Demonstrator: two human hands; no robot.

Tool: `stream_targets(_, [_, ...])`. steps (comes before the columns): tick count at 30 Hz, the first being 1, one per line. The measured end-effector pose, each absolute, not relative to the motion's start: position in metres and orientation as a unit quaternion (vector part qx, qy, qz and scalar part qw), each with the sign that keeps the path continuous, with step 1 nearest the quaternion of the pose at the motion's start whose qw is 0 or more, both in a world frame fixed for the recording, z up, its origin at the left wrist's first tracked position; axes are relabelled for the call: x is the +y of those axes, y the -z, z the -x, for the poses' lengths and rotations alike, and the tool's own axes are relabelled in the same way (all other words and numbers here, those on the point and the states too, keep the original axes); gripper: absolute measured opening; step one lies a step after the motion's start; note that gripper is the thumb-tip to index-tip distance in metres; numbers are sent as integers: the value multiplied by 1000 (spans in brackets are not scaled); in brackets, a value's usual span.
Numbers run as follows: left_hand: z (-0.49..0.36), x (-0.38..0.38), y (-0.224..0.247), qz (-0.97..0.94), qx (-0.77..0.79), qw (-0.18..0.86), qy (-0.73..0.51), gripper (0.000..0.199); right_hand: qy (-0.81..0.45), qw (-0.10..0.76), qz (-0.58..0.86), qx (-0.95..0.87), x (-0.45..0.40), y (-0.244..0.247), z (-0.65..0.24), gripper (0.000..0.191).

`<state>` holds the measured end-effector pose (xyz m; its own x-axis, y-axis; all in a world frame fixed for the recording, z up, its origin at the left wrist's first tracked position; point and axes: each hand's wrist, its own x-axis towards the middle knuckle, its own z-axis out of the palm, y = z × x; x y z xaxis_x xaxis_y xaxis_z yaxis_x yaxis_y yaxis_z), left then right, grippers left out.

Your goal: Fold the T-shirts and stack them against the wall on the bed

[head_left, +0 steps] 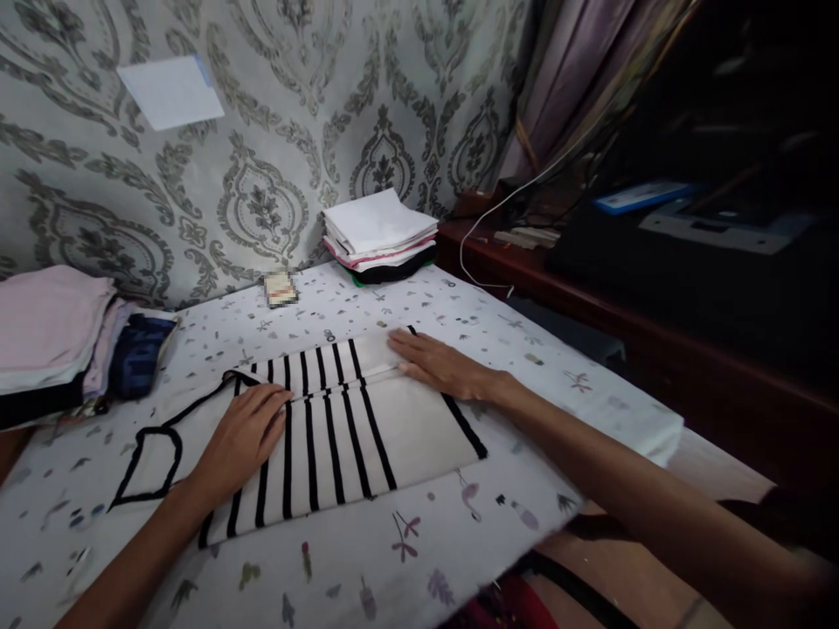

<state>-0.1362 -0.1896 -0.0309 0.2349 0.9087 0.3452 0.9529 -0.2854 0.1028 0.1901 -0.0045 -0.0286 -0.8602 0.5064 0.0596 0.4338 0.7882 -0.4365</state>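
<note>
White with black stripes, the top (341, 437) lies flat in front of you on a patterned sheet (367, 559), folded lengthwise so that its edges meet along a middle line. Your left hand (246, 428) rests on its striped part, fingers extended and slightly bent; your right hand (442, 367) lies flat with fingers stretched out over the plain end. Neither grips anything, and both hide some of the cloth beneath.

Beyond the top, near the wall (262, 205), sits a small blurred item (280, 288) you can't make out. A folded clothes stack (380, 231), white uppermost, stands to its right; a pink-topped pile (49, 323) is at your far left, with a dark blue folded garment (137, 354) beside it. A white cable (462, 249) hangs off the dark furniture on the right, its end by the sheet.

The stripes run crosswise, slightly mismatched at the seam; black trim edges the right end and outlines a loop-shaped opening at the left.
</note>
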Motion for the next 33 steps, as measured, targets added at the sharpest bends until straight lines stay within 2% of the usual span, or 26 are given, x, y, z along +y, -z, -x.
stream_targets(5, [139, -189, 32, 779, -604, 54, 161, 37, -214, 99, 339, -911, 13, 32, -210, 73])
stream_targets(9, [137, -196, 33, 775, -610, 47, 159, 39, -225, 200, 408, -862, 10, 25, -209, 77])
stream_targets(12, [140, -210, 29, 762, -622, 45, 173, 36, -208, 249, 378, -867, 3, 22, -200, 72])
stream_targets(15, [162, -225, 21, 722, -666, 61, 178, 33, -200, 224, 302, -905, -1, 25, -185, 62])
stream_targets(19, [227, -249, 15, 617, -766, 82, 161, 41, -201, 153, 220, -942, -11, 33, -152, 63])
stream_targets(25, [295, -261, 21, 578, -793, -16, 192, 52, -180, 93, 122, -972, -46, 41, -101, 61])
stream_targets(27, [294, -255, 21, 607, -774, 10, 180, 53, -179, 75, 108, -975, -55, 41, -88, 59])
stream_targets(33, [286, -233, 4, 642, -757, 111, 51, 34, -167, 57, 83, -981, -74, 45, -70, 59])
